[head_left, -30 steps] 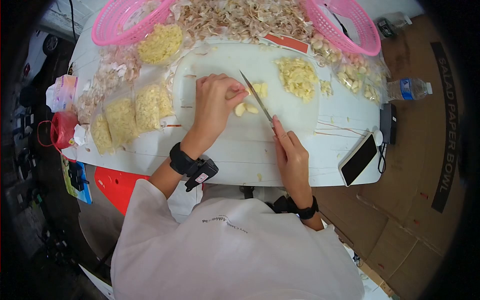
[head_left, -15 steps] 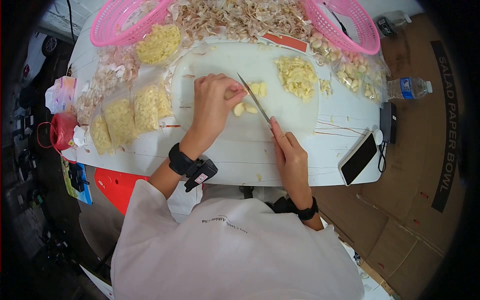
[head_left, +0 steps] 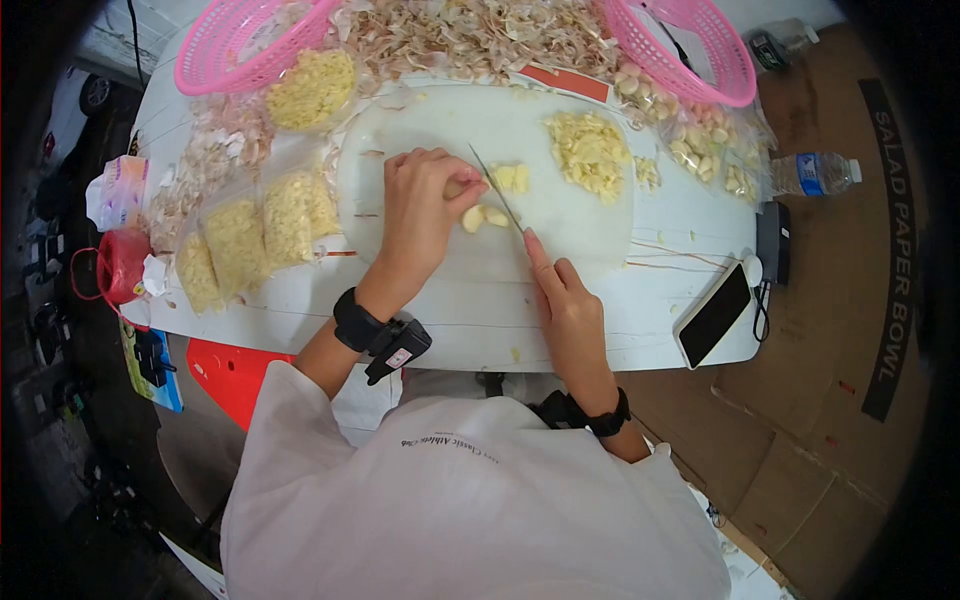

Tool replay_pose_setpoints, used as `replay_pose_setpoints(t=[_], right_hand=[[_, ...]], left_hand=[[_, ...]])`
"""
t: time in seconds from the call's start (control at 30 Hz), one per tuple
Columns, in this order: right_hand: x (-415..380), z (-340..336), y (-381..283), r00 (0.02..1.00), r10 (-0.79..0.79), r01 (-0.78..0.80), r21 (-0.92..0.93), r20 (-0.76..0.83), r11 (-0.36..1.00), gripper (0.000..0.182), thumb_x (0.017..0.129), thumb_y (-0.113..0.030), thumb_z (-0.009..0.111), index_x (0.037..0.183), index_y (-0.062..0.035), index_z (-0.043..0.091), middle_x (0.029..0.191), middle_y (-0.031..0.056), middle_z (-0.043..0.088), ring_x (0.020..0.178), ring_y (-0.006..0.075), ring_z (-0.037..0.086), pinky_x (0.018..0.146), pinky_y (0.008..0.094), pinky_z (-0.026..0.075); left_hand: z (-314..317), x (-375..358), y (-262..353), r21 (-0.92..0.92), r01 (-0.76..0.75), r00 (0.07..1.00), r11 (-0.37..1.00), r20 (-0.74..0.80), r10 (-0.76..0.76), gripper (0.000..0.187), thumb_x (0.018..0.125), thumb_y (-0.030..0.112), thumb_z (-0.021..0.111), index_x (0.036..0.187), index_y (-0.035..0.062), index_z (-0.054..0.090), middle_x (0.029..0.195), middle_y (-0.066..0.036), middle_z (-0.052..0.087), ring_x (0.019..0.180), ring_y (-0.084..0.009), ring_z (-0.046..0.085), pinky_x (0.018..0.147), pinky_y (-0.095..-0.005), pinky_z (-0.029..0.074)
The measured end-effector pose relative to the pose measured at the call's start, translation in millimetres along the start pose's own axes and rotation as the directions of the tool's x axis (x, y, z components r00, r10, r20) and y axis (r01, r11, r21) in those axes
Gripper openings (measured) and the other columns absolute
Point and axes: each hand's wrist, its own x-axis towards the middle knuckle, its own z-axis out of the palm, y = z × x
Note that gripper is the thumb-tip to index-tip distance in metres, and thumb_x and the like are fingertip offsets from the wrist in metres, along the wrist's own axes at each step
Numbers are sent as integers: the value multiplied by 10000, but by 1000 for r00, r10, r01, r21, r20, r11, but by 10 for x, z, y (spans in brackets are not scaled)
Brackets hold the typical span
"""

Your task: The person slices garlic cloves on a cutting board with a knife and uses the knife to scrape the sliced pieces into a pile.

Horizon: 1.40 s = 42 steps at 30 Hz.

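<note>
My right hand (head_left: pixel 568 305) is closed around the handle of a knife (head_left: pixel 497 190), its index finger stretched forward near the base of the blade. The thin blade points away and to the left over a white cutting board (head_left: pixel 400 240). Just left of the blade, my left hand (head_left: pixel 425 200) is closed in a pinch on what looks like a garlic clove, mostly hidden by the fingers. Cut garlic pieces (head_left: pixel 511 178) lie right of the blade. Whole peeled garlic cloves (head_left: pixel 474 219) rest below the left fingertips. A pile of chopped garlic (head_left: pixel 590 155) sits on the board's right side.
Bags of chopped garlic (head_left: pixel 238 245) lie left of the board. Garlic skins (head_left: pixel 470 40) cover the far side, between a pink basket (head_left: pixel 225 75) and another pink basket (head_left: pixel 740 70). Bagged cloves (head_left: pixel 690 150), a phone (head_left: pixel 714 315) and a water bottle (head_left: pixel 815 174) are at right.
The knife and my right hand have shifted slightly left, closer to the left fingertips. My left hand stays pinched in nearly the same place.
</note>
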Motion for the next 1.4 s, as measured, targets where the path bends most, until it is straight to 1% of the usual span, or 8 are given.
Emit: replay_pose_setpoints(t=[0.1, 0.17, 0.3, 0.37, 0.5, 0.67, 1.2, 1.4], right_hand=[[19, 35, 52, 999, -18, 19, 35, -27, 999, 708, 810, 42, 656, 1463, -173, 482, 786, 84, 507, 568, 251, 557, 504, 367, 505], [26, 22, 67, 1000, 20, -19, 91, -9, 996, 677, 825, 37, 651, 1450, -173, 498, 786, 93, 523, 577, 262, 562, 518, 376, 509], [41, 26, 69, 998, 16, -7, 164, -54, 986, 640, 851, 38, 642, 1442, -169, 509, 788, 105, 542, 586, 273, 566, 533, 388, 506], [33, 16, 47, 996, 41, -26, 194, -76, 981, 607, 875, 38, 633, 1437, -162, 517, 789, 114, 550, 593, 279, 568, 543, 400, 497], [-10, 16, 17, 993, 51, -29, 204, -104, 979, 603, 884, 37, 630, 1441, -162, 512, 785, 121, 547, 590, 280, 564, 544, 405, 490], [-23, -9, 14, 996, 61, -49, 176, -59, 983, 602, 885, 35, 633, 1441, -161, 514, 781, 121, 542, 584, 276, 559, 540, 401, 485], [-24, 10, 15, 996, 65, -51, 237, -53, 970, 608, 897, 29, 622, 1458, -166, 492, 774, 125, 527, 602, 283, 555, 562, 405, 481], [-26, 25, 10, 997, 68, -51, 290, -47, 956, 602, 899, 43, 608, 1456, -151, 490, 801, 141, 553, 634, 299, 574, 581, 410, 485]], left_hand=[[8, 4, -10, -32, 9, 1000, 999, 10, -9, 111, 791, 160, 757, 803, 57, 720, 816, -54, 685, 877, -251, 610, 916, -405, 363], [0, 7, -8, -16, -28, 1000, 999, -15, 27, 137, 762, 157, 793, 800, 45, 724, 806, -72, 697, 798, -251, 636, 861, -397, 423], [19, 2, -43, -31, -44, 998, 999, -38, 42, 133, 759, 152, 797, 795, 46, 724, 798, -70, 697, 783, -247, 636, 839, -393, 431], [6, 3, -30, -17, -35, 999, 999, -18, 35, 131, 759, 148, 798, 796, 46, 724, 804, -71, 701, 786, -247, 640, 841, -395, 430], [-1, 0, -17, -17, -24, 1000, 1000, -7, 24, 135, 760, 149, 798, 799, 42, 725, 812, -72, 704, 799, -245, 643, 860, -395, 427], [4, 1, -26, 4, -11, 1000, 1000, 1, 11, 119, 766, 152, 794, 804, 58, 732, 819, -68, 708, 829, -248, 643, 902, -401, 415], [-4, 0, -10, 6, -5, 1000, 1000, 1, 5, 133, 768, 160, 791, 806, 49, 727, 817, -73, 699, 826, -255, 635, 910, -404, 407], [-19, 4, 4, -8, 1, 1000, 1000, 10, -1, 133, 771, 156, 785, 809, 42, 727, 815, -77, 695, 829, -257, 633, 913, -399, 401]])
